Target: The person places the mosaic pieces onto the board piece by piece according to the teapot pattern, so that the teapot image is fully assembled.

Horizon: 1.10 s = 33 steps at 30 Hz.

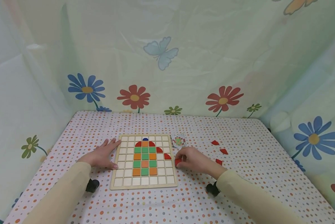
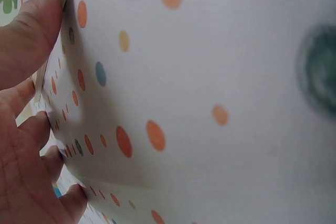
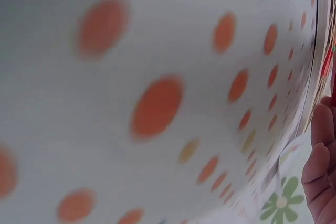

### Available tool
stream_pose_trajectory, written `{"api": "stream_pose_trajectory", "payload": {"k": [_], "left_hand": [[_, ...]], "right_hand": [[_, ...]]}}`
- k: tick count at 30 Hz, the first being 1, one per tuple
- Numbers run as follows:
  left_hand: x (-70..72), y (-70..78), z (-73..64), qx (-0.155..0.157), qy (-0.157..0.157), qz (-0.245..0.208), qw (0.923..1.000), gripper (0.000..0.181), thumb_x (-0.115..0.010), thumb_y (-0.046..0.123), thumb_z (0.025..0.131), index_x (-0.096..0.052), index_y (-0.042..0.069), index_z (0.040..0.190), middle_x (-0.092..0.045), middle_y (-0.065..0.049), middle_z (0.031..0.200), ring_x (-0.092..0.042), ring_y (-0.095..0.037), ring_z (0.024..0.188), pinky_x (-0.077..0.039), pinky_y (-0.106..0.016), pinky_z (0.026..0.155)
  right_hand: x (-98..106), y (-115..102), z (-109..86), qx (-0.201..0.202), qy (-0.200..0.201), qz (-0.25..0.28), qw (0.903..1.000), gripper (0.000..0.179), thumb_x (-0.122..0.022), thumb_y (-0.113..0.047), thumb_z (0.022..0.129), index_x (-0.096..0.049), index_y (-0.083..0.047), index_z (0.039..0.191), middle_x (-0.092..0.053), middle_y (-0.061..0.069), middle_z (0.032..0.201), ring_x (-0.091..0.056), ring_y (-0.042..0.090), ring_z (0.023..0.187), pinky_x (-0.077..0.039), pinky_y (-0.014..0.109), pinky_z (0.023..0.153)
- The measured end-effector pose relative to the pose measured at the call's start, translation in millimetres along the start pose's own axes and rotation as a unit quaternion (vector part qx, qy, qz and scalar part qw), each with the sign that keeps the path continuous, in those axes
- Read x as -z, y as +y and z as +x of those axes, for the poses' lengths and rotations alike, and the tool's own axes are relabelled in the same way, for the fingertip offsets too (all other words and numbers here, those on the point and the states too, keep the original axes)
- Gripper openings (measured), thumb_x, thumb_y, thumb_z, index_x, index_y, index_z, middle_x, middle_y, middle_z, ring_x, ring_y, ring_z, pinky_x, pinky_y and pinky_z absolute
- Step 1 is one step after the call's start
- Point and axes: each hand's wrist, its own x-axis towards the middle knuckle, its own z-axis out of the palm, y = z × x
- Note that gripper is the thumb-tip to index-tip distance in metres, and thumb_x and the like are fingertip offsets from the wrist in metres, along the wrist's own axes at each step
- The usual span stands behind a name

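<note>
A wooden grid board (image 1: 143,187) lies flat on the table, with green, orange and red tiles and a blue piece (image 1: 145,139) in its cells. My left hand (image 1: 101,154) rests along the board's left edge, fingers spread; the left wrist view shows the thumb (image 2: 31,35) against the rim. By the right edge, my right hand (image 1: 194,159) pinches a red tile (image 1: 178,162), partly covered by the fingers. Red quarter-round tiles sit on the board right of the green and orange block, one (image 1: 159,150) above another (image 1: 167,156). In the right wrist view the fingers (image 3: 319,169) are cut off.
Three loose red tiles lie right of my right hand: one far (image 1: 215,142), one middle (image 1: 224,151), one near (image 1: 219,162). A small pattern card (image 1: 178,141) lies by the board's upper right corner. A dotted cloth (image 1: 145,205) covers the table; flowered curtains surround it.
</note>
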Motion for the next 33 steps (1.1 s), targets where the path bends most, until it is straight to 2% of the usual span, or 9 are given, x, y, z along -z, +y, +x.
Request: {"api": "stream_pose_trajectory", "payload": {"k": [5,16,26,33], "left_hand": [[0.7,-1.0,1.0,-0.003,-0.005,0.002,1.0000,0.106,-0.088,0.027,0.080,-0.025,0.005,0.162,-0.012,-0.029,0.168,-0.003,-0.054,0.155,-0.010,-0.075,0.121],[1.9,-1.6,0.8,-0.005,-0.007,0.006,0.9999,0.106,-0.087,0.028,0.080,-0.024,0.004,0.162,-0.011,-0.029,0.168,-0.003,-0.054,0.155,-0.010,-0.076,0.120],[2.8,0.4,-0.2,-0.006,-0.003,0.005,1.0000,0.106,-0.087,0.027,0.080,-0.024,0.005,0.162,-0.011,-0.029,0.169,-0.002,-0.054,0.155,-0.009,-0.075,0.121],[3.0,-0.4,-0.3,-0.007,-0.008,0.004,0.9999,0.106,-0.087,0.027,0.080,-0.023,0.005,0.162,-0.011,-0.030,0.168,-0.002,-0.054,0.155,-0.008,-0.075,0.121]], "right_hand": [[-5,-7,4.3,0.017,-0.007,-0.005,0.9998,0.016,-0.081,-0.018,0.089,-0.075,-0.011,0.102,-0.062,-0.003,0.095,-0.052,0.008,0.079,-0.049,0.019,0.068],[-17,-20,18.8,0.010,-0.012,-0.015,0.9998,0.016,-0.080,-0.018,0.089,-0.077,-0.011,0.103,-0.062,-0.002,0.098,-0.052,0.009,0.082,-0.049,0.021,0.070],[-17,-22,19.8,0.024,-0.003,-0.031,0.9992,0.016,-0.081,-0.016,0.088,-0.077,-0.009,0.102,-0.064,-0.002,0.096,-0.051,0.008,0.077,-0.047,0.020,0.067],[-17,-22,19.9,0.015,-0.005,-0.024,0.9996,0.016,-0.081,-0.016,0.088,-0.077,-0.011,0.103,-0.065,-0.003,0.098,-0.054,0.009,0.079,-0.049,0.021,0.068]]}}
